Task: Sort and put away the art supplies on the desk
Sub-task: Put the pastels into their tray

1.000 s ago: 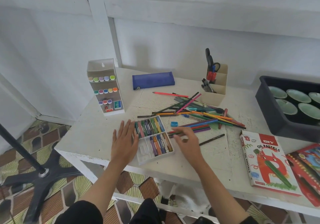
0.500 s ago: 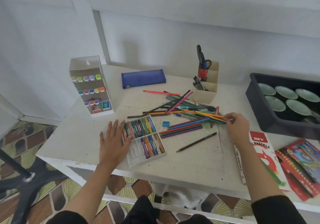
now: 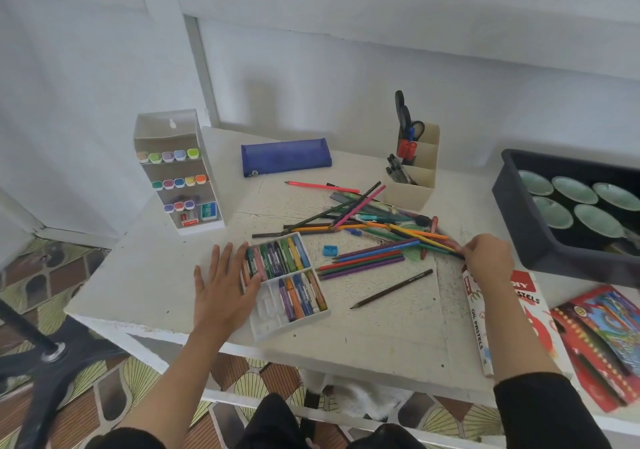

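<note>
One black pencil (image 3: 391,288) lies diagonally (tip near-left).

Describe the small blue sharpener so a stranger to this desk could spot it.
On the white desk, find the open tray of pastels near the front edge. Just right of its far corner lies the sharpener, apart from the pencils. Short, blocky and bright blue, it lies alone, unlike the long thin sticks nearby.

Open desk front (image 3: 381,337), pencil pile (image 3: 381,221) beyond
</note>
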`<state>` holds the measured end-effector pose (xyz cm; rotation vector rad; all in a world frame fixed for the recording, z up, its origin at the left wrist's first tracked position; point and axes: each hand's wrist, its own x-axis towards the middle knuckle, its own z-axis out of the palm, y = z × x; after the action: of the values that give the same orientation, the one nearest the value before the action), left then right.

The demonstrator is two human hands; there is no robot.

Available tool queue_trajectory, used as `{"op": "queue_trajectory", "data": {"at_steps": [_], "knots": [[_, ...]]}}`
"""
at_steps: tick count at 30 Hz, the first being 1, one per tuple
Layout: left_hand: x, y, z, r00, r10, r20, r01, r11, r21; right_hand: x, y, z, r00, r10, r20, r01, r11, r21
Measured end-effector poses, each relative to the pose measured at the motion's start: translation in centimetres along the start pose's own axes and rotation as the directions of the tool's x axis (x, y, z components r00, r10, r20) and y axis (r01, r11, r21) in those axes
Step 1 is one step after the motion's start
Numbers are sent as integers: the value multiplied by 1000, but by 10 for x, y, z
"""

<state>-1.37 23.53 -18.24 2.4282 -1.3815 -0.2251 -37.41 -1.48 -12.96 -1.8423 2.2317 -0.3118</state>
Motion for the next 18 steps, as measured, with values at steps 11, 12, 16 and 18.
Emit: {"op": "queue_trajectory", "data": {"at_steps": [11, 12, 16, 18], "knots": [[0, 1, -1, 1000, -2, 4, 2, 1000, 5, -69, -26, -28, 971, -36, -237, 182, 756, 629], [0, 1, -1, 1000, -2, 6, 2, 1000, 1, -76, -30, -28, 973, -43, -225, 186, 721, 667], [1, 1, -1, 1000, -6, 12, 6, 1000, -2, -107, -48, -22, 987, -88, -132, 158, 547, 822], [0, 1, -2, 1000, -5, 16, 5, 1000, -1, -126, -61, -13, 981, -166, -104, 172, 475, 863]]}}
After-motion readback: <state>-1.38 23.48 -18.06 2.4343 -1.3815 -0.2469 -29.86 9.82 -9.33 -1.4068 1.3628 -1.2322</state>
